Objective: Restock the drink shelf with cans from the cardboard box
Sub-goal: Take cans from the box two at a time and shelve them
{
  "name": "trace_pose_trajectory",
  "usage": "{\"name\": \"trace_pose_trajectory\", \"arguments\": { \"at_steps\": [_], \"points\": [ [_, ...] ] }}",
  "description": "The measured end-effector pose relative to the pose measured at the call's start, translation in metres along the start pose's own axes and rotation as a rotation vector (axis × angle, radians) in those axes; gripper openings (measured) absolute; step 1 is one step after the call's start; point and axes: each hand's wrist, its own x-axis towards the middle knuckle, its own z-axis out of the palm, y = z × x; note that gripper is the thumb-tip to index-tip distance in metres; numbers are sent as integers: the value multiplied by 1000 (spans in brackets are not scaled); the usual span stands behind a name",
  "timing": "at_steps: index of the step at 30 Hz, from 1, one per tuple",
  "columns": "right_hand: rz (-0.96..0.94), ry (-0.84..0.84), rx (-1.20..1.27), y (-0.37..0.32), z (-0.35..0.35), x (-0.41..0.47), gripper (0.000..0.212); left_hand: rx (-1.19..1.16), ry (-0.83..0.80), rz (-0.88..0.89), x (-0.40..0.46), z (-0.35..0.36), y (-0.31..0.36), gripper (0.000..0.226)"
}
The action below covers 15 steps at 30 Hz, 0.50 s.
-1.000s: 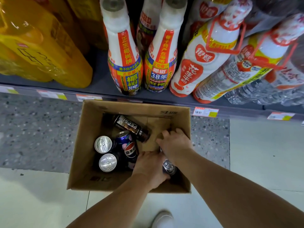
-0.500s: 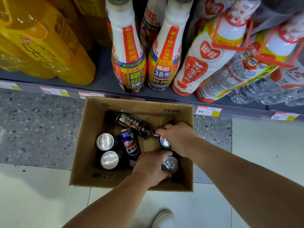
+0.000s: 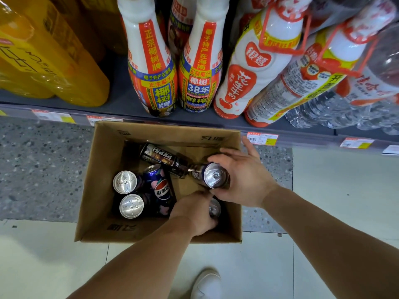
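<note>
Beyond both hands, the drink shelf [image 3: 129,104] is seen loaded with yellow juice bottles [image 3: 54,67], coconut milk bottles [image 3: 151,67], peanut milk bottles [image 3: 254,67] and bottled water [image 3: 356,108]; no cans can be made out on the part of it in view, so no restocked cans can be confirmed.

Beneath the hands, the cardboard box [image 3: 103,169] is set on the floor [image 3: 345,201] against the shelf edge, with cans left in it.

The right hand [image 3: 244,180] is curled around a black Pepsi can [image 3: 216,175], which is held at about the level of the box's rim, lid toward the camera. The left hand [image 3: 194,210] is lower in the box, its fingers closed on a second can [image 3: 214,209], of which only the lid is seen.

Left of the hands, a black Pepsi can lying on its side [image 3: 160,156], a blue Pepsi can [image 3: 160,186] and two upright cans [image 3: 127,194] remain untouched.

The task is judged to be partway: two cans are in hand, at least four are left, and placement on the shelf is not yet done.
</note>
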Motion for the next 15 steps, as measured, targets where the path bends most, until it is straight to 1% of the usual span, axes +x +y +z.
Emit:
{"name": "trace_pose_trajectory", "arguments": {
  "at_steps": [2, 4, 8, 11, 15],
  "points": [
    [23, 40, 26, 0, 0, -6, 71, -57, 28, -20, -7, -4, -6, 55],
    [52, 60, 38, -3, -1, -12, 70, -109, 63, -43, -16, -11, -13, 60],
    [122, 58, 46, -16, -8, -25, 70, -142, 161, -110, -42, -40, -22, 66],
    [171, 60, 78, -33, -21, -37, 70, -115, 199, -144, -67, -70, -20, 64],
    [248, 134, 162, -67, -58, -52, 67, -39, 247, -126, -114, -116, -5, 61]
  ]
}}
